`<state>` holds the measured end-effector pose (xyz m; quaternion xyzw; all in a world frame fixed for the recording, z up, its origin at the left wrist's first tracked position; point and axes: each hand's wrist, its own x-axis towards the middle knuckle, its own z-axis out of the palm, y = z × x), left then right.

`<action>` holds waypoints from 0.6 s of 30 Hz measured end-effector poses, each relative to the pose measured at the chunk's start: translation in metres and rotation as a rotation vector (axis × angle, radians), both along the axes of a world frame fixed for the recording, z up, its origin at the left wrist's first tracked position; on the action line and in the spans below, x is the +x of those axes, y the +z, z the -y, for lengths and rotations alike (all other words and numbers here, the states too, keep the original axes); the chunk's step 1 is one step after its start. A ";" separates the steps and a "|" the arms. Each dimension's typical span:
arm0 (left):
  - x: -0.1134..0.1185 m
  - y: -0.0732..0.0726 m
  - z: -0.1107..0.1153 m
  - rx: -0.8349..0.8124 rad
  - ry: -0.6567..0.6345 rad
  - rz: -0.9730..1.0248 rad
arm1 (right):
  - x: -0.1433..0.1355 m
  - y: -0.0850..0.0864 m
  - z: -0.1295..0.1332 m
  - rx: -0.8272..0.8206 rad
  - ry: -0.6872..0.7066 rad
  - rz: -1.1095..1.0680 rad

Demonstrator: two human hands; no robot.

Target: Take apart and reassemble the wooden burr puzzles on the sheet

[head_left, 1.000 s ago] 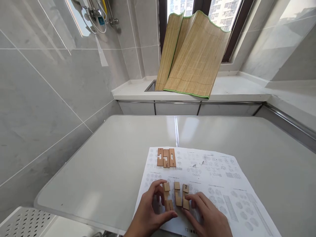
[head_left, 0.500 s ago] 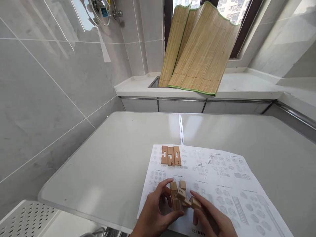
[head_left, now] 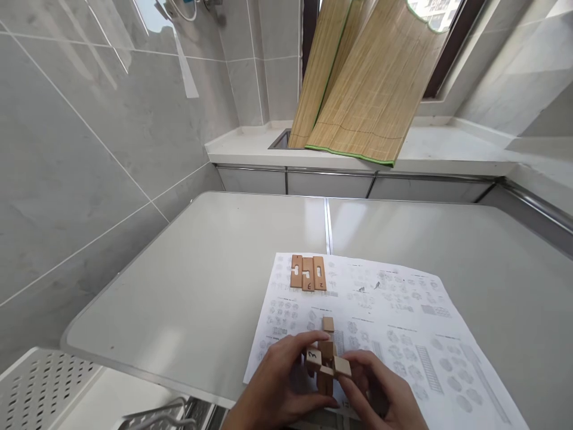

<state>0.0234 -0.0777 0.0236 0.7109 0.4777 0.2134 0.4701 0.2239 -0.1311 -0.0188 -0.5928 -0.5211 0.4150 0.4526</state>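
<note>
Near the front edge of the printed sheet, my left hand (head_left: 286,379) grips a cluster of interlocking wooden blocks (head_left: 326,352) between thumb and fingers. One block end, marked 3, faces up. From the right, my right hand (head_left: 380,385) pinches a block at the cluster's right side. Just beyond the cluster a small light wooden block end (head_left: 328,324) shows; whether it joins the cluster cannot be made out. Three flat slotted wooden pieces (head_left: 308,273) with numbers lie side by side at the sheet's upper left.
The printed sheet (head_left: 403,310) lies on a pale table (head_left: 192,286). A white perforated rack (head_left: 40,382) and metal items (head_left: 156,415) are at the lower left. A bamboo mat (head_left: 362,89) leans on the counter (head_left: 250,143) by the window.
The cluster has turned in my hands, so the block marked 3 now sits at its left side. My right hand has shifted slightly left. The camera view has tilted slightly downward.
</note>
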 end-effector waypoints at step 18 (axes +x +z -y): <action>0.000 -0.001 -0.004 0.079 -0.159 0.155 | 0.001 0.009 -0.004 -0.041 0.035 0.061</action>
